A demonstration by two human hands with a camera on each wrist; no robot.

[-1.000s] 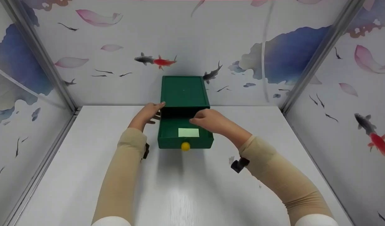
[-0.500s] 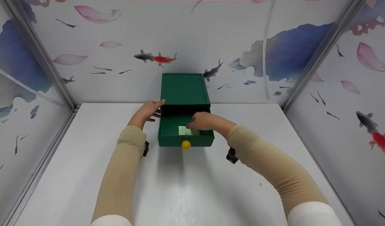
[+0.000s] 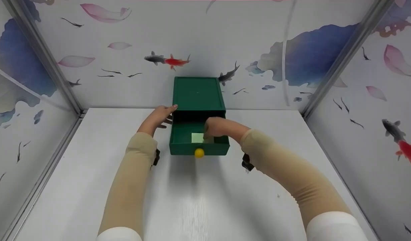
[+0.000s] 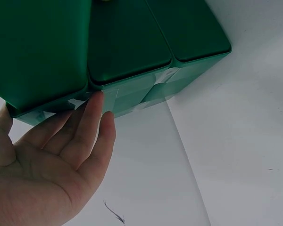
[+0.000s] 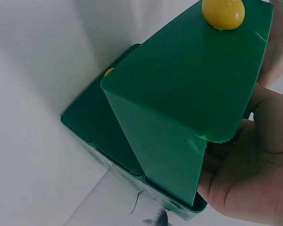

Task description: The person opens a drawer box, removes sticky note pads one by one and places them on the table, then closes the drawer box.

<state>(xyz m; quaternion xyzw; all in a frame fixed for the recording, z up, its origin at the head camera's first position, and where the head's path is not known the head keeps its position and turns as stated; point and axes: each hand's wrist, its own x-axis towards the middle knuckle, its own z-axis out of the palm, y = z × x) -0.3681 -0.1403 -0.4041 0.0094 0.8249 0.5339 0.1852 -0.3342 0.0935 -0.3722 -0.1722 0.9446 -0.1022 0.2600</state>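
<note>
Head view shows two hands [image 3: 159,116] [image 3: 218,127], one drawer [image 3: 181,149], one yellow knob [image 3: 199,153].

a table [image 3: 205,201] (white) bears a drawer unit [image 3: 198,97].

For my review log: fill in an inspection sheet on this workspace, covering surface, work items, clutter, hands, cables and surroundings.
Surface: white table, bright glare near its middle.
Work items: green cabinet, its top drawer pulled out; yellow knob on the drawer front; pale slip inside.
Clutter: tiny speck on the table, too small to identify.
Left hand: touches the cabinet's left side.
Right hand: reaches into the drawer, over part of the slip; grip cannot be told.
Cables: nothing seen.
Surroundings: white walls printed with fish and petals; metal posts at the corners.
</note>
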